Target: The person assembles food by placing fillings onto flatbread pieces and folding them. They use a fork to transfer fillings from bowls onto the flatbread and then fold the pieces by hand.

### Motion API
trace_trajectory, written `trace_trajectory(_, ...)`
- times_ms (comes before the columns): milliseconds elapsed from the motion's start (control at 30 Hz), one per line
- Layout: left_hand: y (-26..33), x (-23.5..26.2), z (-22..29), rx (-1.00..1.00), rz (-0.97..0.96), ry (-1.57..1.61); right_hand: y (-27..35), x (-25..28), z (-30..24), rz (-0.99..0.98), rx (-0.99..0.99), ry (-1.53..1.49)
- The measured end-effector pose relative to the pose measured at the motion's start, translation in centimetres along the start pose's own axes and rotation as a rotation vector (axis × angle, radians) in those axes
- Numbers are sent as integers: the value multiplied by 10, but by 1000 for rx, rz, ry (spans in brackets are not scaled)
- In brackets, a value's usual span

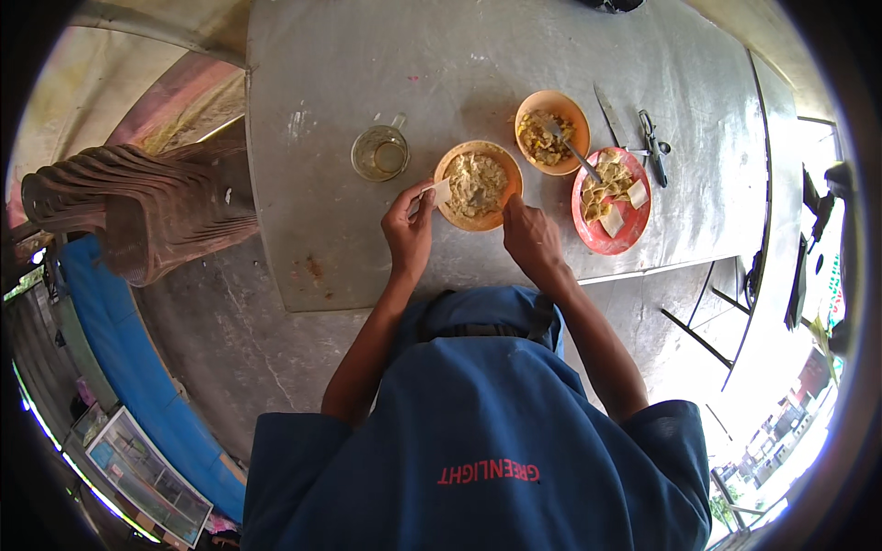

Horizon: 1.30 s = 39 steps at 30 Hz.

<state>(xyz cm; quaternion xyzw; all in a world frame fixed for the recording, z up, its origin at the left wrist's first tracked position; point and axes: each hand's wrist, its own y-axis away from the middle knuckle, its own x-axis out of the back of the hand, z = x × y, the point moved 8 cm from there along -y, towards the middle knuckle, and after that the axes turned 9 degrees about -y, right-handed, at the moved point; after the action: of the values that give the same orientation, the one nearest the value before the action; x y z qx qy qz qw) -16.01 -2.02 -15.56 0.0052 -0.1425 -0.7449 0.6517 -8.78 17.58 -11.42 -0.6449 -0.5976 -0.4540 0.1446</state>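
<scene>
My left hand (409,225) pinches a small pale square wrapper (441,192) at the left rim of an orange bowl (457,220). A pale, lumpy mixture (478,174) fills this bowl. At the bowl's right rim, my right hand (533,237) is closed, apparently round a spoon; a grey patch in the mixture looks like its head, and the handle is hidden by the fingers. To the right, a red plate (599,241) bears several folded yellowish dough pieces (608,174) and two pale squares (612,220).
A second orange bowl (551,99) stands farther back with a yellow-brown chunky mixture and a spoon (581,156). A glass mug (380,153) is left of the middle bowl. A knife (609,115) and a black-handled peeler-like tool (654,151) lie beyond the plate. Stacked brown chairs (156,202) adjoin the grey table (322,55).
</scene>
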Motion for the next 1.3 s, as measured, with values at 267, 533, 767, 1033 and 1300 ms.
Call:
trace_trajectory(267, -1, -2, -2, -41, -43, -22, 1, 35, -1, 246, 172, 96)
trace_trajectory(533, 8, -6, -7, 111, -162, 84, 42, 6, 1, 308, 351, -22)
trace_trajectory(767, 14, -7, -8, 170, -219, 114, 42, 22, 10, 342, 331, 10)
trace_trajectory(1033, 17, -5, -11, 211, -190, 125, 69, -2, 4, 291, 293, -146)
trace_trajectory(1300, 18, -9, -11, 126, -222, -27, 42, 4, 18, 204, 185, 36)
